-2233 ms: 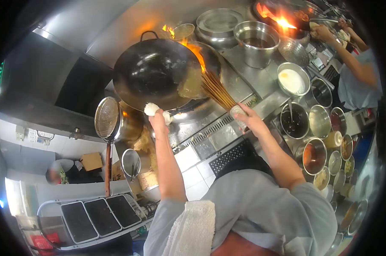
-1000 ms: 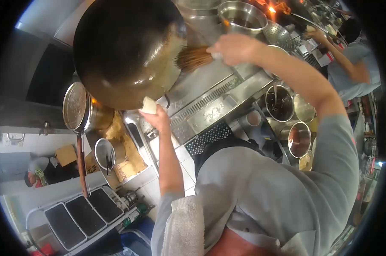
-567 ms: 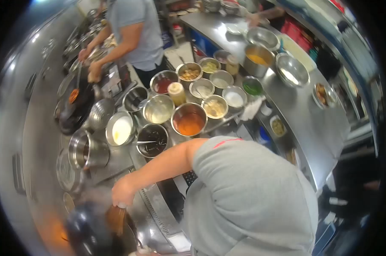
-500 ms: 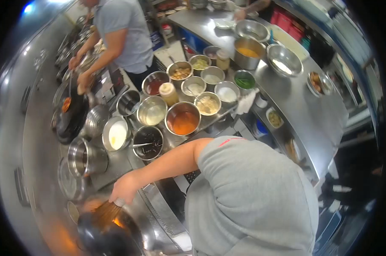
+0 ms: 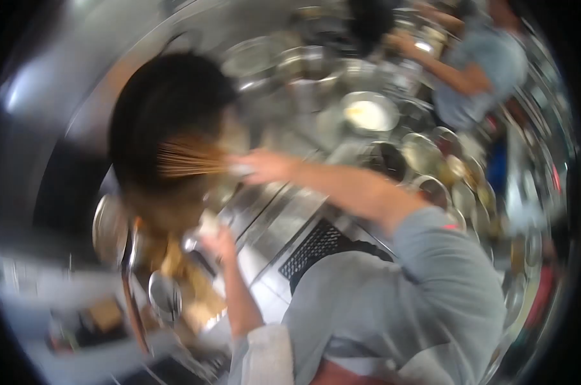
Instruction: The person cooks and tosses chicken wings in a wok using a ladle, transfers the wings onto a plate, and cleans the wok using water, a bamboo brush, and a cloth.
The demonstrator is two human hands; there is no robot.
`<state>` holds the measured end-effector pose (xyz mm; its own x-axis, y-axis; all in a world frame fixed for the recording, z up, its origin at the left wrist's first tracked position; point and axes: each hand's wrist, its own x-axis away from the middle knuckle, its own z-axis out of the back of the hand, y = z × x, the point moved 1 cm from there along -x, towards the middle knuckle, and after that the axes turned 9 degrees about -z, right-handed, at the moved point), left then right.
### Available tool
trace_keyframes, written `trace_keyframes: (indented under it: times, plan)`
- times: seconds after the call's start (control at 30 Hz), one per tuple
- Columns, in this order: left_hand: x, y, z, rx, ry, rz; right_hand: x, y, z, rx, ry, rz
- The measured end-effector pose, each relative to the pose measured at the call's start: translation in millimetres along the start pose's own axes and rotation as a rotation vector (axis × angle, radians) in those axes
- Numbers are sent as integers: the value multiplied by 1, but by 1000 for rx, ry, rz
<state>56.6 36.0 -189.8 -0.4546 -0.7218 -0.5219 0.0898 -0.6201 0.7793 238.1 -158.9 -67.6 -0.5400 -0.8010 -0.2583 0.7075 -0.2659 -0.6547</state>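
Observation:
Motion blur softens the whole view. My left hand [image 5: 218, 242] is closed on a white cloth [image 5: 209, 224] at the near edge of a large dark wok [image 5: 168, 96]. The wok is tilted up at the left. My right hand [image 5: 261, 167] grips the wrapped end of a bamboo brush [image 5: 191, 157], whose bristles fan out over the inside of the wok. Whether the bristles touch the metal cannot be made out.
A strainer [image 5: 109, 231] with a wooden handle is at the left, near a metal pot [image 5: 165, 296]. Bowls surround a white-filled bowl [image 5: 370, 115] at the right. A co-worker [image 5: 479, 70] stands at the upper right.
The camera view has swung back left, bringing the wok, my left hand and the strainer into view. The brush now lies over the wok's inside; the flames seen earlier no longer show.

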Motion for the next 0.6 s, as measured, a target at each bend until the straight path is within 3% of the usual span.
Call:
trace_keyframes:
  times: [0.03,0.07,0.1,0.13,0.2,0.3,0.4,0.5,0.6]
  plan:
    - [-3,19,4,48,-20,42,16,5,11,235,-201,-62]
    - [-6,-5,-3,47,-87,63,21,20,28,467,-395,-137]
    - [-5,-2,-2,67,-7,17,22,-19,76,717,-496,-187]
    - [-6,0,-11,108,65,-40,11,-43,107,880,-550,-228]
    - [-9,24,-7,164,24,45,-8,-63,141,1054,-354,-172]
    - [-4,23,-11,217,84,-25,-36,-59,140,665,33,-184]
    - [0,26,-14,245,80,1,-29,-24,83,832,-216,-389]
    - [-6,26,-15,238,56,16,-8,-53,113,877,-555,-328]
    - [-8,21,-8,153,27,-60,-28,-72,135,683,-238,-266]
